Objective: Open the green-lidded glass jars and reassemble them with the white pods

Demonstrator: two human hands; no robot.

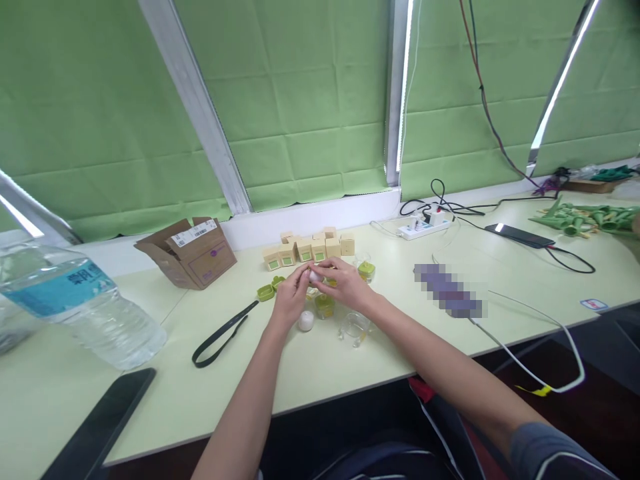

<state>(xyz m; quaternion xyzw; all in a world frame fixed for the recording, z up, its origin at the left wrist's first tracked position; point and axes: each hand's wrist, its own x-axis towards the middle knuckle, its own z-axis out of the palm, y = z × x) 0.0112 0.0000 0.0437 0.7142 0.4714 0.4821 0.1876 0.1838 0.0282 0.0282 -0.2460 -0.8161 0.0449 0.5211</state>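
My left hand (pixel 291 293) and my right hand (pixel 345 283) meet over the table, fingers closed from both sides on a small white ball-shaped piece (pixel 315 275). Its exact kind does not show, and fingertips cover part of it. A similar white ball (pixel 306 321) rests on the table below my left hand. Beneath my right hand sits a green piece (pixel 325 306) in a clear holder, and a clear cup-like piece (pixel 356 324) lies nearer the table edge. Another green piece (pixel 367 269) is beyond my right wrist. Small green trays (pixel 265 292) lie left of my left hand.
Several small cream boxes (pixel 305 250) stand behind my hands. An open cardboard box (pixel 200 257), a black strap (pixel 215 341), a water bottle (pixel 110 327) and a dark phone (pixel 105 423) are leftward. Rightward are a power strip (pixel 424 229), another phone (pixel 520 235) and cables.
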